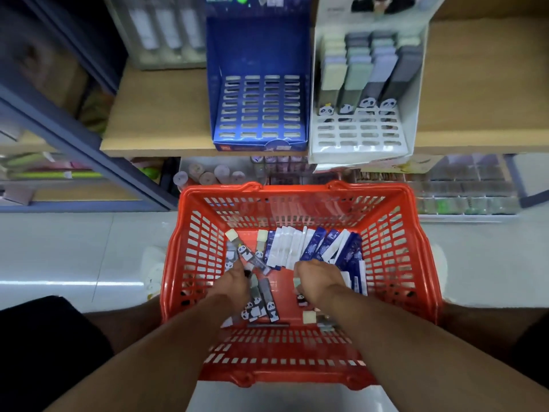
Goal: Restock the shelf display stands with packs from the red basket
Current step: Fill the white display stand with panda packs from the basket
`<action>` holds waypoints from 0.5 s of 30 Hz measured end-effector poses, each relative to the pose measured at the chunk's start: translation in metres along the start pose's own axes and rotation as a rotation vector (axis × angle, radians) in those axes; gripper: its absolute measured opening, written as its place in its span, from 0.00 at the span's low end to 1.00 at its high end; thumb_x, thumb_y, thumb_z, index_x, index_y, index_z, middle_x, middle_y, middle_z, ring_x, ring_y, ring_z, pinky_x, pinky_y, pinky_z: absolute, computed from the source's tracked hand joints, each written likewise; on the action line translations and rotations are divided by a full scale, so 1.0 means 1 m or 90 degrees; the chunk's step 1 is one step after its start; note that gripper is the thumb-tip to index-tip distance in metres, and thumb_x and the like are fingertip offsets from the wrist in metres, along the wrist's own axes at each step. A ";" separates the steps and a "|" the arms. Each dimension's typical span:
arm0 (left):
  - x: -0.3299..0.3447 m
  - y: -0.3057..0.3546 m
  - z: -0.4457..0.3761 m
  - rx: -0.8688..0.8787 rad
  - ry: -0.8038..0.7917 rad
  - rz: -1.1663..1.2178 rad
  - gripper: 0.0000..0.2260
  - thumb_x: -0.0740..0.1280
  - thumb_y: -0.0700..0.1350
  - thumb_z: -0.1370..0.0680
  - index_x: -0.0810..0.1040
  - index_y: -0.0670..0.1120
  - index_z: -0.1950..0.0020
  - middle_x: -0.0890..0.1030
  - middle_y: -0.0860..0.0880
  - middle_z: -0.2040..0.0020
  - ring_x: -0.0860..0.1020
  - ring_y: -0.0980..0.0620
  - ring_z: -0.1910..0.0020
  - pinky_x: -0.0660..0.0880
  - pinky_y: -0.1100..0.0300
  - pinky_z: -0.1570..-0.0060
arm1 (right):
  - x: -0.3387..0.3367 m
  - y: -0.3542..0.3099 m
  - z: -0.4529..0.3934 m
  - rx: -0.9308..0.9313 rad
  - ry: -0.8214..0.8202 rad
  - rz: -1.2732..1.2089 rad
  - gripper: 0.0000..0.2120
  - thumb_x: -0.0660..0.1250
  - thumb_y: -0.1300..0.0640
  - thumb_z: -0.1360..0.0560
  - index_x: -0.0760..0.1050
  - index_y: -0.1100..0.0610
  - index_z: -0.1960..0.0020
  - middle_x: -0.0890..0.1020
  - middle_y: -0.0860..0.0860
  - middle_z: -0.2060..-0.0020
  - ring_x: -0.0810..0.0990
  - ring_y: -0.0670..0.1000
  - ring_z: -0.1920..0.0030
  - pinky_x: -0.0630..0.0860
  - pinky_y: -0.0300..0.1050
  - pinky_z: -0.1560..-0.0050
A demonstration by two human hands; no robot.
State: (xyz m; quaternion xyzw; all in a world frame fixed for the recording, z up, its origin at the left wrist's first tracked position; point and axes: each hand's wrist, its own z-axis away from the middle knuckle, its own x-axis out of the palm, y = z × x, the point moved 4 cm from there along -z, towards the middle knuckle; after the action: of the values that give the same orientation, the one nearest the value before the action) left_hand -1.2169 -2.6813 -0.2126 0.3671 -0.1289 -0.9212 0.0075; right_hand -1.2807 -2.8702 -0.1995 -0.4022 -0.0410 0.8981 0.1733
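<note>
Both hands reach into the red basket [300, 191] among its packs: left hand [236, 279] pinching panda packs [248, 257], right hand [313, 276] curled beside blue-and-white packs [315, 246], its fingers hidden, grip indeterminable.

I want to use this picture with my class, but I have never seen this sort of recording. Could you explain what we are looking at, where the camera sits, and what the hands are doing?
There is one picture, taken by a wide-angle camera worn on a person's head, looking down past their own bare arms. No machine is involved. Both hands reach into a red basket standing on the floor. It holds blue-and-white packs and slim panda packs. The left hand and right hand are curled down among the packs; the right seems to pinch a small pack, though the grip is hard to see. On the wooden shelf above stand a blue display stand, its slots empty, and a white display stand, partly filled with panda packs.
</note>
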 end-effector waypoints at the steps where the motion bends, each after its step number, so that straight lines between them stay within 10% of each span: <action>1: -0.007 0.005 0.005 0.021 0.003 0.022 0.12 0.58 0.44 0.16 0.67 0.45 0.33 0.77 0.50 0.52 0.77 0.54 0.60 0.72 0.62 0.64 | -0.008 -0.002 0.005 -0.010 -0.005 0.013 0.12 0.67 0.63 0.25 0.77 0.53 0.43 0.81 0.53 0.47 0.80 0.56 0.47 0.75 0.46 0.52; 10: -0.119 0.079 0.059 0.197 -0.025 0.018 0.09 0.70 0.39 0.23 0.77 0.51 0.59 0.81 0.49 0.61 0.78 0.53 0.65 0.74 0.62 0.65 | -0.153 -0.012 0.083 -0.171 -0.027 0.082 0.05 0.76 0.53 0.28 0.82 0.51 0.55 0.81 0.46 0.62 0.79 0.49 0.58 0.64 0.38 0.70; 15: -0.195 0.131 0.108 0.300 0.007 -0.128 0.10 0.69 0.41 0.20 0.83 0.48 0.40 0.82 0.55 0.46 0.80 0.57 0.49 0.71 0.69 0.55 | -0.251 -0.002 0.133 -0.208 0.094 0.080 0.02 0.71 0.56 0.26 0.83 0.52 0.55 0.81 0.42 0.66 0.78 0.44 0.64 0.73 0.40 0.60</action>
State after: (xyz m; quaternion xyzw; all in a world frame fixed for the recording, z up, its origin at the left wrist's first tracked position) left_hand -1.1584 -2.7620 0.0258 0.3746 -0.3031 -0.8598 -0.1691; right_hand -1.2231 -2.9462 0.0683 -0.4912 -0.1485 0.8567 0.0520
